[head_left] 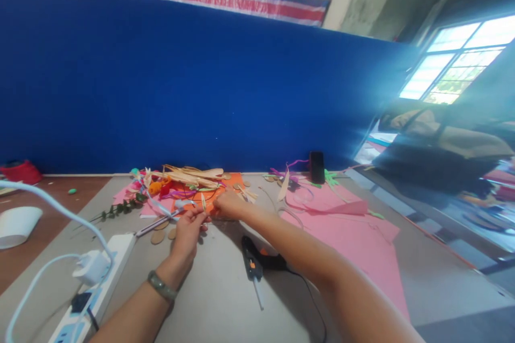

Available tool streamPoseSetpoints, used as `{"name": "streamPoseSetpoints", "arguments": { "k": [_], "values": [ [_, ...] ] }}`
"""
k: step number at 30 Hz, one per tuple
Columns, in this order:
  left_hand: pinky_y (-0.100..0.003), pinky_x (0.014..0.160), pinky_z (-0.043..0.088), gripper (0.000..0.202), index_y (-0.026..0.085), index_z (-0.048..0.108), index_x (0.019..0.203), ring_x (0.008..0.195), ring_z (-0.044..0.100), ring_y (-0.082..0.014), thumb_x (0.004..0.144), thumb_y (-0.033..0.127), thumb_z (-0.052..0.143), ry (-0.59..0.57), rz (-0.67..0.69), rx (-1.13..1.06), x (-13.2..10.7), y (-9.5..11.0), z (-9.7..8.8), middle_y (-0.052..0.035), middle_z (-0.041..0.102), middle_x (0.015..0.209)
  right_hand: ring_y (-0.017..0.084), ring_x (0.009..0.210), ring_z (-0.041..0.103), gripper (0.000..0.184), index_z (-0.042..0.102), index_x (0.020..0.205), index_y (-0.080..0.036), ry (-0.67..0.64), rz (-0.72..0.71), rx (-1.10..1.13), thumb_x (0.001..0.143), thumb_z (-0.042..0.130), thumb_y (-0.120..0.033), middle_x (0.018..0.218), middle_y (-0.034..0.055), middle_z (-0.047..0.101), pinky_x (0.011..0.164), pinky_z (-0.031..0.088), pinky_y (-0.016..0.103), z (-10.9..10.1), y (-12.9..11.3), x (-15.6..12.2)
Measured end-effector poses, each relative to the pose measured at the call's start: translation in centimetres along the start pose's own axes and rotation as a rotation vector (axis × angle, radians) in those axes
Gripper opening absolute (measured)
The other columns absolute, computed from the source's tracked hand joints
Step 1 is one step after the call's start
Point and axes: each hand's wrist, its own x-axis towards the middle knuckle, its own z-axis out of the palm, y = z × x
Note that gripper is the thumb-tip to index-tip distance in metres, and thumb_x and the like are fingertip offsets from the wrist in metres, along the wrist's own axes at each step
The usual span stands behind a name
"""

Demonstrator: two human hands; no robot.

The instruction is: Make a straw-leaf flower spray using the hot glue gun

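My left hand (188,231) is closed in a pinch on a small pale leaf-shaped paper piece (203,202) at the near edge of an orange sheet (209,198). My right hand (227,204) is closed next to it, its fingertips meeting the left hand's over the orange sheet; what it holds is too small to make out. Just behind both hands lies a pile of tan paper strips and coloured scraps (189,178). A green band sits on my left wrist.
A black hot glue gun (254,262) with its cord lies under my right forearm. Pink sheets (346,225) spread to the right, with a dark phone (316,166) upright against the blue wall. A white power strip (94,284) with a charger and white cables sits near left.
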Motion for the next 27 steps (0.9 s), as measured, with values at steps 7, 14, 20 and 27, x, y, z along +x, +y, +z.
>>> {"name": "streamPoseSetpoints", "arguments": {
  "k": [7, 14, 20, 27],
  "values": [
    [-0.019, 0.045, 0.043, 0.034, 0.016, 0.061, 0.081, 0.056, 0.066, -0.0142, 0.055, 0.030, 0.078, -0.008, -0.020, -0.024, -0.3, 0.0, 0.2, 0.0001, 0.068, 0.064, 0.017, 0.078, 0.063, 0.012, 0.076, 0.084, -0.016, 0.108, 0.037, 0.201, 0.078, 0.066, -0.015, 0.086, 0.0058, 0.075, 0.074, 0.039, 0.025, 0.3, 2.1, -1.7],
    [-0.019, 0.046, 0.046, 0.038, 0.017, 0.060, 0.083, 0.058, 0.068, -0.0138, 0.054, 0.030, 0.083, -0.074, -0.083, -0.072, -1.5, 0.0, 0.8, 0.0001, 0.070, 0.066, 0.018, 0.082, 0.064, 0.025, 0.072, 0.103, -0.017, 0.366, 0.051, 0.368, 0.092, 0.049, -0.018, 0.090, 0.0072, 0.074, 0.078, 0.042, 0.027, -0.1, 1.5, -6.4],
    [-0.021, 0.053, 0.052, 0.038, 0.016, 0.061, 0.085, 0.064, 0.070, -0.0149, 0.058, 0.029, 0.085, -0.201, -0.133, -0.106, -3.2, 0.0, 1.5, -0.0006, 0.071, 0.069, 0.017, 0.065, 0.063, 0.028, 0.068, 0.110, -0.017, 0.590, 0.119, 0.589, 0.093, 0.047, -0.023, 0.071, 0.0045, 0.071, 0.067, 0.046, 0.027, -0.3, -0.7, -10.6],
    [-0.020, 0.053, 0.053, 0.037, 0.015, 0.063, 0.086, 0.063, 0.070, -0.0142, 0.060, 0.028, 0.086, -0.279, -0.196, -0.123, -4.1, -0.3, 1.9, -0.0018, 0.073, 0.071, 0.022, 0.093, 0.067, 0.033, 0.064, 0.118, -0.018, 0.642, 0.049, 0.632, 0.090, 0.047, -0.017, 0.108, 0.0114, 0.072, 0.085, 0.050, 0.035, -1.2, -1.8, -12.4]
  ]
}}
